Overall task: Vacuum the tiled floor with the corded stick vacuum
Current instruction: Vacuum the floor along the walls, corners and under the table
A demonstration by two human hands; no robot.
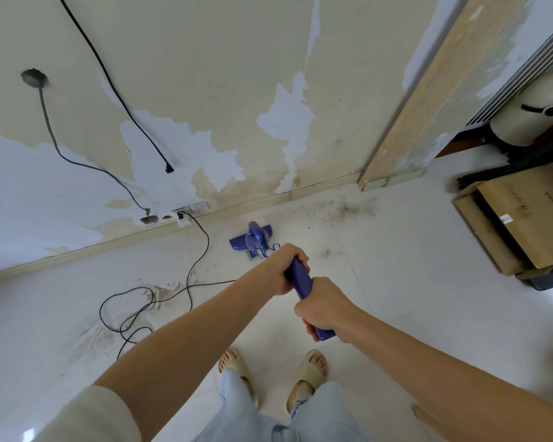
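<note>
- I have both hands wrapped round the handle (304, 283) of the stick vacuum (262, 242): my left hand (286, 269) grips it further down, my right hand (324, 306) grips it near the top end, fingers curled right round the bar.
- The vacuum stands on the tiled floor (412, 282) ahead of my feet, its head (253, 239) close to the skirting at the foot of the wall (205, 90), a little to the right of the wall socket (186, 216).
- I judge it light and stiff, a plastic body that should follow my push and pull directly; two hands spaced along the handle give me steering and let me lean a little weight onto the head.
- The handle looks smooth, so I would keep a full wrap, not a fingertip pinch.
- The cord (173, 282) is the soft, awkward part: it runs from the socket and lies in loose loops on the floor to my left, where the head or my sandals could catch it.
- The vacuum is blue-violet, with a wide flat head, a rounded motor housing above it and a plain straight handle.
- A scatter of dirt (342, 210) lies along the skirting to the right of the head, with a small patch (325, 252) nearer me; I judge those not yet swept.
</note>
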